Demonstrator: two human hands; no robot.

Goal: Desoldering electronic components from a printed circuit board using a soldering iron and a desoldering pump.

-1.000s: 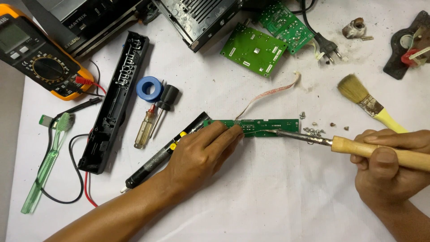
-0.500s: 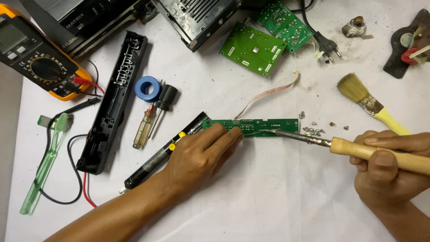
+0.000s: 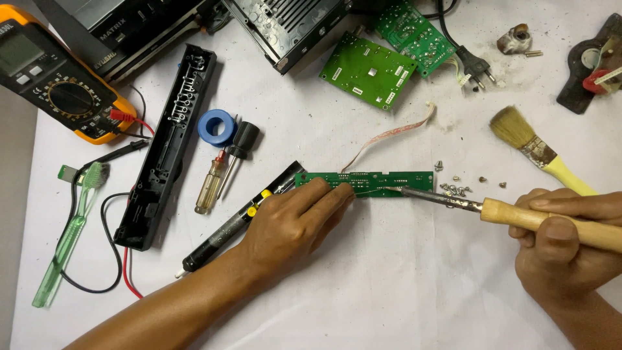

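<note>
A narrow green circuit board (image 3: 389,182) lies flat on the white cloth, a thin ribbon cable (image 3: 389,136) curling up from it. My left hand (image 3: 295,220) presses on the board's left end, and a thin wire runs from its fingertips to the joint. My right hand (image 3: 564,243) grips the wooden handle of a soldering iron (image 3: 505,210). The iron's metal tip touches the board near its middle. A black desoldering pump (image 3: 223,236) lies partly under my left hand.
Several small screws (image 3: 457,188) lie right of the board. A paint brush (image 3: 538,152), two green boards (image 3: 369,68), a plug (image 3: 476,65), a multimeter (image 3: 55,84), a black plastic strip (image 3: 168,139), a blue ring (image 3: 216,126), a screwdriver (image 3: 214,185) and a toothbrush (image 3: 68,233) surround the work.
The view shifted slightly. The iron's tip has stayed on the board while my left fingers hold the same spot.
</note>
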